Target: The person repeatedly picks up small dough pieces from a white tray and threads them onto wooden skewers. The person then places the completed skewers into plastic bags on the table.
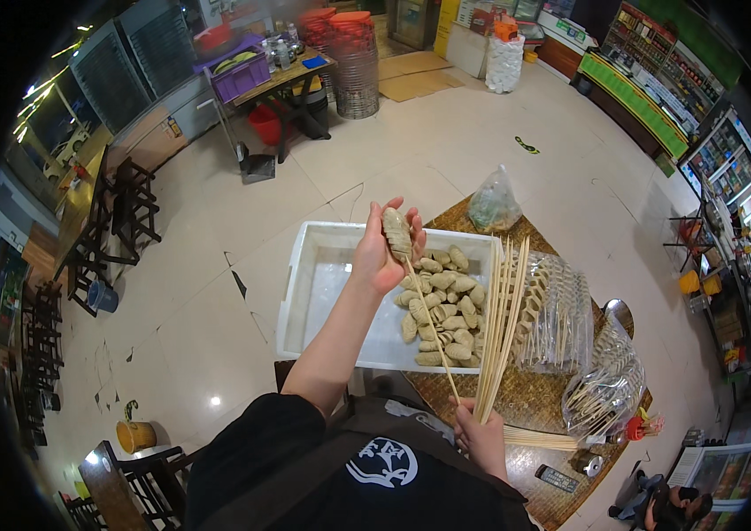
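Note:
My left hand (382, 255) holds a greyish, ridged, spiral-cut food piece (396, 233) in its palm, above a white plastic tub (329, 299). A long wooden skewer (434, 332) runs from the lower end of that piece down to my right hand (479, 425). My right hand also grips a bundle of wooden skewers (501, 325), fanned upward over the tub's right edge. More of the ridged pieces (443, 312) lie heaped in the right part of the tub. Whether the skewer's tip has entered the held piece cannot be told.
Plastic bags of skewered pieces (558, 312) (607, 378) lie on the woven-top table (528, 398), with loose skewers (541, 438), a remote control (556, 478) and a metal tin (588, 463). A tied plastic bag (495, 202) stands behind the tub. A person (667, 501) is at lower right.

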Motion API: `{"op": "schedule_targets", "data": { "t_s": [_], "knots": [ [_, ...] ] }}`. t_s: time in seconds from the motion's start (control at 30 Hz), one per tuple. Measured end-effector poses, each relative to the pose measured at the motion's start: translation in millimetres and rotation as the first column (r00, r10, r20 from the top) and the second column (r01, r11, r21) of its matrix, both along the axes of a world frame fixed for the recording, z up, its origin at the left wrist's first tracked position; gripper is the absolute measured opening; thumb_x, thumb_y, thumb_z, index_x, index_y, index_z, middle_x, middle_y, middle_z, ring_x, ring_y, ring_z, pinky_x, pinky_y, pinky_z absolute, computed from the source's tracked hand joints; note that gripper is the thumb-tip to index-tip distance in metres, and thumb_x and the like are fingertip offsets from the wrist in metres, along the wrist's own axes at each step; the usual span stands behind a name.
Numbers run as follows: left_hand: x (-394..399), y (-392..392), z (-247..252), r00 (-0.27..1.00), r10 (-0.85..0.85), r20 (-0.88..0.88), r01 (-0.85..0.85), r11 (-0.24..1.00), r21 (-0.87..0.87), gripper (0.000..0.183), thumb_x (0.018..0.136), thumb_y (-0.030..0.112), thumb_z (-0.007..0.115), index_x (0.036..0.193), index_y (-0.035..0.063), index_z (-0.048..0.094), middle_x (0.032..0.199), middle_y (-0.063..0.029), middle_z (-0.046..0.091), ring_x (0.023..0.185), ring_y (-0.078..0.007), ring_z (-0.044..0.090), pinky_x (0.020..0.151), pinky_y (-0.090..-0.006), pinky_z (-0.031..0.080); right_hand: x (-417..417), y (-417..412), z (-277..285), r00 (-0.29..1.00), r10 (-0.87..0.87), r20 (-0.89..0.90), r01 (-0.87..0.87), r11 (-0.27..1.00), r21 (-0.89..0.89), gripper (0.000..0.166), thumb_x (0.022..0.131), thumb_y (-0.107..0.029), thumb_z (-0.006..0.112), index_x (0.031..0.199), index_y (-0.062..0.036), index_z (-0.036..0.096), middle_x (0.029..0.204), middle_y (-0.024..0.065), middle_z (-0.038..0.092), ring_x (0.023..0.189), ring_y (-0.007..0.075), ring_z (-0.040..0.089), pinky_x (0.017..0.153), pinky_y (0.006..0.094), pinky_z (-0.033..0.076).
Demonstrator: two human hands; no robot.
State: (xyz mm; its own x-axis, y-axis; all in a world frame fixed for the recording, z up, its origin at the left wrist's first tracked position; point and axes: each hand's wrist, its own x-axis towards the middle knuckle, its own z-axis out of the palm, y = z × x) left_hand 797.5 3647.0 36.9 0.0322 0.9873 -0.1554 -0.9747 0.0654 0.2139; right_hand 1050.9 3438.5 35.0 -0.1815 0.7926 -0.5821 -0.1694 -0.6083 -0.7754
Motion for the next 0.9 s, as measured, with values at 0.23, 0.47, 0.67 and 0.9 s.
{"op": "schedule_targets", "data": {
  "t_s": [0.23,0.47,0.67,0.9],
  "knots": [
    [8.3,-3.9,23.5,0.978,0.12,-0.169,-0.141,0.983,-0.121,0.032,0.099,0.032,0.045,0.125,0.012,0.046,0.107,-0.0085,0.053,0.102,-0.0206,0.056,0.096,-0.0453,0.047,2.5,-1.5,-0.4,0.999,0.002,0.047,-0.004,0.999,0.033,0.024,0.092,-0.01,0.056,0.112,0.0025,0.059,0.061,0.0008,0.052,0.042,0.0043,0.038,0.039,0.0191,0.029],
    [-15.8,8.2,-18.4,0.996,-0.038,0.076,0.027,0.989,0.146,0.036,0.098,0.034,0.048,0.125,0.0102,0.049,0.108,-0.0111,0.053,0.1,-0.0221,0.056,0.087,-0.0384,0.052,7.1,-3.7,-1.1,1.0,-0.022,-0.008,0.023,0.999,0.048,0.026,0.092,-0.014,0.057,0.113,0.0026,0.058,0.061,0.0003,0.051,0.042,0.0046,0.038,0.039,0.0192,0.029],
    [5.9,-1.0,19.5,0.996,-0.034,0.085,0.037,0.999,-0.038,0.044,0.097,0.048,0.041,0.12,0.0129,0.053,0.106,-0.0081,0.055,0.083,-0.0137,0.058,0.062,-0.0235,0.052,8.0,-2.0,-1.8,0.999,0.021,0.03,-0.023,0.997,0.075,0.027,0.092,-0.014,0.058,0.113,0.0022,0.058,0.06,0.0001,0.051,0.042,0.0047,0.039,0.039,0.0195,0.03],
    [1.1,4.4,11.7,0.989,-0.001,-0.149,0.006,0.999,0.032,0.045,0.096,0.054,0.037,0.091,0.0116,0.052,0.079,-0.002,0.051,0.057,-0.0066,0.045,0.041,-0.0181,0.035,8.6,-2.8,-0.2,0.999,0.027,0.029,-0.029,0.996,0.079,0.026,0.092,-0.013,0.057,0.113,0.0025,0.058,0.06,0.0001,0.051,0.042,0.0046,0.039,0.039,0.0195,0.03]
  ]
}}
